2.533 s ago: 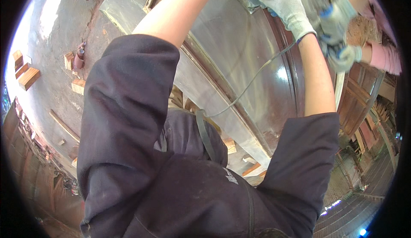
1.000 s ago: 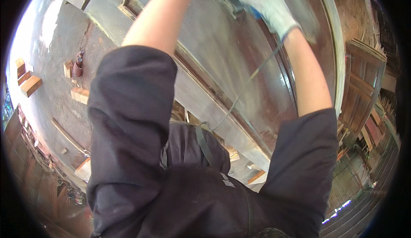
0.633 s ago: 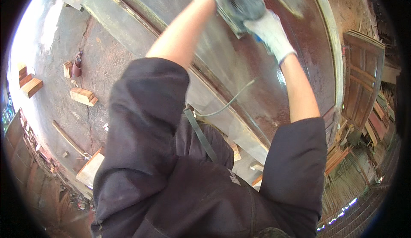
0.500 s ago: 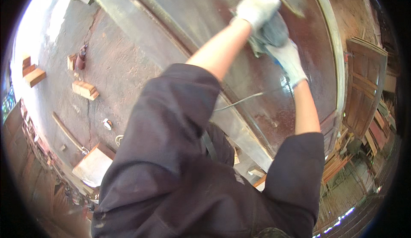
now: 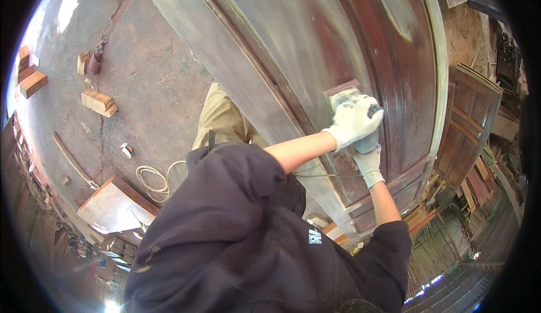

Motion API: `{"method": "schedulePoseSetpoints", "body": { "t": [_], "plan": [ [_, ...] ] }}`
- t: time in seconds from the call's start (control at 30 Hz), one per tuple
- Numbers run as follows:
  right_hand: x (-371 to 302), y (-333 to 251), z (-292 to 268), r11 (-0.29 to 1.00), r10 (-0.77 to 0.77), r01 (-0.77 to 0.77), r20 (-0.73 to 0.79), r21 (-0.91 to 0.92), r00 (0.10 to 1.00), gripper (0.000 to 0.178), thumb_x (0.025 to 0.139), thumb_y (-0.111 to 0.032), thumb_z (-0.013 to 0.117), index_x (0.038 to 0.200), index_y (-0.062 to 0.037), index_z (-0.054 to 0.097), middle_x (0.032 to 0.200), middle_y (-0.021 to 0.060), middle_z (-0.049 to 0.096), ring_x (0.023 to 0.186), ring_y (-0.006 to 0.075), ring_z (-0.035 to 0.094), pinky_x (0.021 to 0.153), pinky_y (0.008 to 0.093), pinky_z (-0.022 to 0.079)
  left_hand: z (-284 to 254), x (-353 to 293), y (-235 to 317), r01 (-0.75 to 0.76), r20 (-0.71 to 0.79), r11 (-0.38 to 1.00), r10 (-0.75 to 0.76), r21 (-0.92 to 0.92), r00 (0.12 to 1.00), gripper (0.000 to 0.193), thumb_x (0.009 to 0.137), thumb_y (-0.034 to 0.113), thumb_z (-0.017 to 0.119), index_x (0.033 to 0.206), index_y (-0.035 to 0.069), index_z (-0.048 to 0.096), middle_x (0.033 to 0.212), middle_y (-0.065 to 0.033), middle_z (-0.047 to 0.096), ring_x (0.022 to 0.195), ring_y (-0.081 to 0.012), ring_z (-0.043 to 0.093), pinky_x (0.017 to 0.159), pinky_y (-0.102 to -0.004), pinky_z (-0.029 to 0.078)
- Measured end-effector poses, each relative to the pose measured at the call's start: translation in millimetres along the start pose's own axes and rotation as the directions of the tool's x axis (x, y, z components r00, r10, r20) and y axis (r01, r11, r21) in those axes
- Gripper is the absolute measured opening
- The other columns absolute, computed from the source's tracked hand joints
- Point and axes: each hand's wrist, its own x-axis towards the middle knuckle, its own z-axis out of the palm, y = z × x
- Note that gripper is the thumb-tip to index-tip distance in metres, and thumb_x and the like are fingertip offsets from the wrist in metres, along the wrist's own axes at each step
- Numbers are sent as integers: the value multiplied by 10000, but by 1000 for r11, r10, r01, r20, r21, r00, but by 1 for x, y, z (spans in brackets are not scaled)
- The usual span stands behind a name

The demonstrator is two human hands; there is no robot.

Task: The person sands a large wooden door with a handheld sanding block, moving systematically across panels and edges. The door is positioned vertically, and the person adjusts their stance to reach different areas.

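Observation:
A power sander [image 5: 367, 144] with a grey body rests on a wooden door [image 5: 270, 37], its flat sanding pad showing at the front. My left hand [image 5: 355, 120], in a white glove, is closed over the front of the sander. Behind it my right hand [image 5: 369, 163], also gloved, grips the rear handle; its fingers are partly hidden. A thin power cord [image 5: 324, 175] crosses the door beside my right wrist. Around the sander the door's surface is patchy, pale and dusty in places and dark red-brown along the middle mouldings.
To the left, wood blocks [image 5: 98, 102], a dark red bottle-like object [image 5: 96, 62], a long-handled tool [image 5: 73, 159] and a box [image 5: 115, 203] stand or lie on the floor. A coiled cable [image 5: 152, 180] is near my legs. Another panelled door [image 5: 468, 124] leans at the right, by stacked boards.
Both hands have drawn the sander back along the door toward my body. My view has shifted, and my trouser leg and the cable coil show more fully.

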Motion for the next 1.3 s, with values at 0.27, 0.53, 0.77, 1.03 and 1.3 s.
{"method": "schedulePoseSetpoints", "body": {
  "t": [0.27, 0.53, 0.77, 1.03, 1.3],
  "plan": [
    [152, -187, -39, 975, -217, 222, 122, -26, 968, 904, 721, -234, 827, 1502, -96, 393, 1260, 212, 653, 1148, 359, 642, 1004, 437, 512, -174, 117, 24, -225, -324, 974, 201, -37, 925, 223, 860, 235, 688, 875, 14, 709, 842, -169, 712, 815, -297, 712, 748, -386, 544],
    [296, -373, -97, 908, -311, 291, -19, -300, 950, 798, 718, -497, 813, 1264, 45, 603, 1214, 274, 652, 1180, 385, 616, 1012, 427, 495, -313, 279, 64, -471, -397, 847, 532, 249, 748, 313, 942, 228, 531, 731, 3, 587, 744, -196, 635, 757, -377, 654, 684, -448, 485],
    [303, -346, -85, 907, -411, 421, -231, -7, 882, 440, 678, -278, 768, 987, 30, 708, 1002, 252, 721, 992, 384, 698, 897, 439, 543, -296, 302, 56, -519, -341, 768, 635, 375, 694, 152, 924, 173, 522, 848, 81, 617, 793, -164, 659, 795, -362, 676, 705, -464, 536],
    [175, -215, -62, 976, -219, 214, -150, -44, 964, 689, 709, -326, 795, 1296, -20, 603, 1172, 235, 690, 1111, 374, 661, 975, 433, 529, -166, 181, 31, -397, -246, 903, 428, 167, 870, 313, 958, 321, 541, 887, 67, 710, 870, -153, 709, 797, -337, 664, 736, -435, 504],
    [18, -38, -20, 989, 55, -35, -142, 143, 988, 673, 752, -253, 804, 1346, -37, 573, 1199, 242, 683, 1129, 359, 669, 963, 436, 535, -2, 25, 14, -102, -40, 995, 103, 15, 994, 345, 906, 384, 633, 972, 58, 726, 949, -161, 728, 910, -294, 711, 836, -392, 544]
  ]
}}
